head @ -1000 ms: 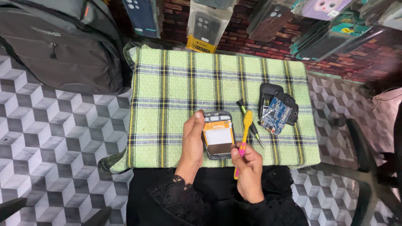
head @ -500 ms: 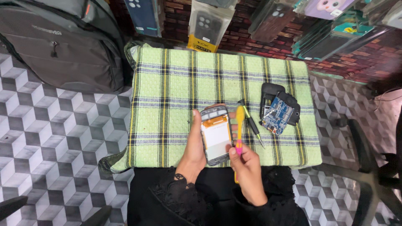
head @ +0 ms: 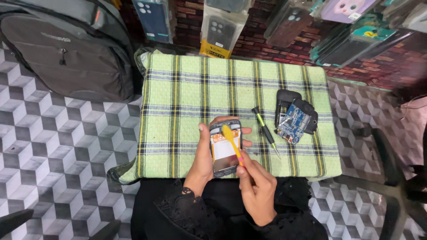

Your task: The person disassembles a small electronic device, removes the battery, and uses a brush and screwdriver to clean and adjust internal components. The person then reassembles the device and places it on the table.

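Observation:
My left hand (head: 204, 158) grips an opened small phone (head: 225, 149) from its left side, with fingertips curling round its right edge. The phone shows a white and orange inside. My right hand (head: 257, 189) holds a yellow brush with a pink handle (head: 233, 142); its yellow head rests on the top part of the phone. Both hands hover over the near edge of a green plaid cloth (head: 231, 84).
A green-handled screwdriver (head: 265, 130) lies on the cloth right of the phone. Beyond it rest a blue circuit board (head: 293, 123) and black phone shells (head: 287, 98). A grey backpack (head: 66, 49) sits far left on a patterned floor; packaged phone cases (head: 222, 26) hang behind.
The brush has swung left from beside the phone onto its upper part. The phone has shifted slightly in my left hand.

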